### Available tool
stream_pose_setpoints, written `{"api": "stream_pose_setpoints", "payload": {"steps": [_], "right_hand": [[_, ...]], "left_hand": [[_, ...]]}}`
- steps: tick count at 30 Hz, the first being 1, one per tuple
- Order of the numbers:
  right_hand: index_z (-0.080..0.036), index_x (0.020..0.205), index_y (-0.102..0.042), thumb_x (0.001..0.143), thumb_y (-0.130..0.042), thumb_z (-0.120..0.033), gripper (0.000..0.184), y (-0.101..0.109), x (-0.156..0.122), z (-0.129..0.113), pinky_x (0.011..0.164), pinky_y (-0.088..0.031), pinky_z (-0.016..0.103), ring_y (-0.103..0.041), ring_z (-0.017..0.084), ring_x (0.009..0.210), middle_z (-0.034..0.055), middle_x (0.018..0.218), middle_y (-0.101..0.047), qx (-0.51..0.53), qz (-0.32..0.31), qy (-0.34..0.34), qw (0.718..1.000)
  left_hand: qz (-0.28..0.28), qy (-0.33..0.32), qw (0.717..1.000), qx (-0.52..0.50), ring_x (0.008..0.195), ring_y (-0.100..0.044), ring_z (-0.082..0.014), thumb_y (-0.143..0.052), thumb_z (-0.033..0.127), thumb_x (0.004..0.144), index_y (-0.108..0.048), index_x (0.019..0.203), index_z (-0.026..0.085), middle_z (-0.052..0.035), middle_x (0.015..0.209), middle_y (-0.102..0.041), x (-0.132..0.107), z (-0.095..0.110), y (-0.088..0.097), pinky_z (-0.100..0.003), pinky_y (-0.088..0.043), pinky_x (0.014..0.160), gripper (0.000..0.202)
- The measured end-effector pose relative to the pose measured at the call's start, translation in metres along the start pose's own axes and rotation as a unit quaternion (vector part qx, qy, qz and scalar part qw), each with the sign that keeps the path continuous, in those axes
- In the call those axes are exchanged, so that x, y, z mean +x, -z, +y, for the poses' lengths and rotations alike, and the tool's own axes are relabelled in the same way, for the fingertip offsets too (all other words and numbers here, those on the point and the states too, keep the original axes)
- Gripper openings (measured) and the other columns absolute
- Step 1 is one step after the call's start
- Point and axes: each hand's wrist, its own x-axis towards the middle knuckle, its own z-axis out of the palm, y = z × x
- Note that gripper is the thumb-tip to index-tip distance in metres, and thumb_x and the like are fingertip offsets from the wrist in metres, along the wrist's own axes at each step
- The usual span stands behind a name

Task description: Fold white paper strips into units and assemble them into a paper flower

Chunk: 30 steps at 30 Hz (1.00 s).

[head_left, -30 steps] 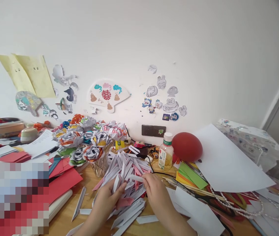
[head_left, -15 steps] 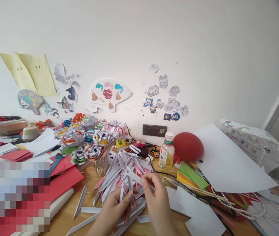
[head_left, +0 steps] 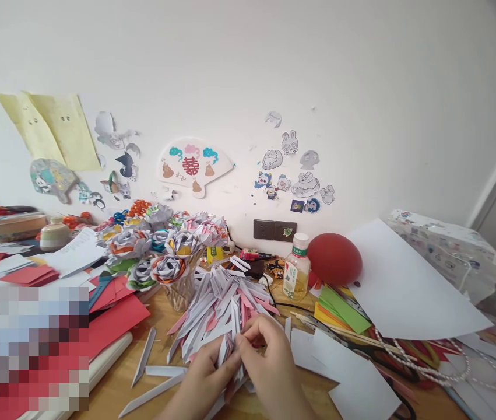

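Note:
Both my hands meet low in the middle over a heap of folded white and pink paper strips (head_left: 221,306) on the wooden table (head_left: 160,338). My left hand (head_left: 210,373) grips a small bundle of folded strips (head_left: 227,349). My right hand (head_left: 267,356) is closed with its fingertips pinching the same bundle from the right. A glass vase of paper roses (head_left: 164,251) stands just behind the heap.
Red paper sheets (head_left: 116,315) lie at left, loose folded strips (head_left: 145,364) in front. A small bottle (head_left: 295,274), a red balloon (head_left: 334,259), green and yellow paper (head_left: 339,312), large white sheets (head_left: 405,286) and bead strings (head_left: 426,364) crowd the right. Paper cut-outs dot the wall.
My right hand brought the single white strip it held down and left onto the bundle in my left hand. Both hands have drawn closer together and nearer to me.

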Motion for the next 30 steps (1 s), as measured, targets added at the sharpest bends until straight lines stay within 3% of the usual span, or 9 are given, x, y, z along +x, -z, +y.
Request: {"api": "stream_pose_setpoints", "payload": {"steps": [4,6,10,12,14,17,22,27,30], "right_hand": [[-0.019,0.059,-0.043,0.070,-0.055,-0.026,0.018,0.008,0.005,-0.003,0.039,-0.037,0.019,-0.047,0.008,0.044,-0.0013,0.068,-0.054,0.128,-0.145,-0.099,0.976],[-0.018,0.059,-0.042,0.069,-0.058,-0.027,0.020,0.015,0.008,-0.004,0.038,-0.037,0.018,-0.047,0.008,0.045,-0.0023,0.067,-0.053,0.158,-0.201,-0.112,0.960],[-0.018,0.077,-0.056,0.067,-0.064,-0.025,0.015,0.026,0.014,-0.005,0.063,-0.045,0.023,-0.055,0.012,0.069,-0.0005,0.077,-0.057,0.151,-0.215,-0.075,0.962],[-0.020,0.103,-0.055,0.071,-0.064,-0.031,0.035,0.028,0.015,-0.005,0.074,-0.044,0.027,-0.056,0.014,0.080,0.0024,0.091,-0.058,0.195,-0.208,-0.062,0.956],[-0.022,0.117,-0.049,0.076,-0.060,-0.039,0.046,0.029,0.015,-0.005,0.078,-0.043,0.030,-0.056,0.016,0.086,0.0042,0.095,-0.059,0.250,-0.234,-0.063,0.937],[-0.022,0.118,-0.049,0.076,-0.061,-0.041,0.048,0.028,0.015,-0.005,0.079,-0.042,0.031,-0.057,0.016,0.086,0.0032,0.088,-0.062,0.288,-0.271,-0.067,0.916],[-0.022,0.109,-0.055,0.070,-0.067,-0.038,0.045,0.026,0.018,0.000,0.076,-0.044,0.029,-0.057,0.017,0.086,0.0012,0.084,-0.061,0.268,-0.226,-0.062,0.934],[-0.022,0.110,-0.054,0.072,-0.064,-0.035,0.042,0.022,0.019,0.008,0.059,-0.046,0.025,-0.059,0.017,0.076,0.0018,0.083,-0.061,0.232,-0.212,-0.053,0.948],[-0.023,0.120,-0.049,0.078,-0.057,-0.033,0.044,0.024,0.024,0.018,0.066,-0.047,0.028,-0.059,0.017,0.079,0.0036,0.092,-0.062,0.166,-0.205,-0.014,0.964]], "left_hand": [[-0.075,0.010,0.997,-0.033,0.033,-0.038,-0.0045,-0.050,0.066,0.068,-0.048,0.067,0.017,0.0035,0.053,-0.052,-0.001,-0.003,0.001,-0.017,-0.023,0.035,0.049],[-0.112,0.017,0.992,-0.050,0.032,-0.038,-0.0047,-0.048,0.065,0.070,-0.050,0.071,0.016,0.0041,0.048,-0.051,-0.002,-0.005,0.002,-0.017,-0.019,0.035,0.049],[-0.141,0.038,0.986,-0.083,0.029,-0.034,-0.0039,-0.050,0.064,0.069,-0.049,0.065,0.017,0.0049,0.042,-0.048,-0.005,-0.004,0.004,-0.016,-0.018,0.035,0.048],[-0.152,0.055,0.982,-0.097,0.028,-0.032,-0.0031,-0.053,0.064,0.067,-0.048,0.063,0.017,0.0042,0.043,-0.050,-0.007,0.000,0.005,-0.016,-0.020,0.033,0.047],[-0.170,0.065,0.977,-0.111,0.028,-0.031,-0.0028,-0.055,0.063,0.067,-0.048,0.062,0.017,0.0039,0.042,-0.050,-0.009,0.002,0.006,-0.016,-0.021,0.032,0.046],[-0.195,0.080,0.966,-0.147,0.027,-0.031,-0.0031,-0.055,0.064,0.066,-0.049,0.064,0.017,0.0031,0.042,-0.052,-0.011,0.001,0.004,-0.016,-0.020,0.031,0.047],[-0.151,0.081,0.966,-0.192,0.027,-0.031,-0.0035,-0.049,0.065,0.069,-0.047,0.074,0.018,0.0028,0.043,-0.055,-0.009,-0.006,-0.001,-0.016,-0.019,0.032,0.047],[-0.104,0.038,0.991,-0.071,0.035,-0.044,-0.0074,-0.051,0.065,0.068,-0.047,0.075,0.018,-0.0024,0.054,-0.064,-0.002,-0.011,-0.001,-0.017,-0.026,0.036,0.048],[-0.074,0.027,0.997,-0.019,0.033,-0.036,-0.0055,-0.050,0.064,0.068,-0.048,0.072,0.018,-0.0017,0.051,-0.063,0.002,-0.012,0.000,-0.018,-0.025,0.035,0.047]]}}
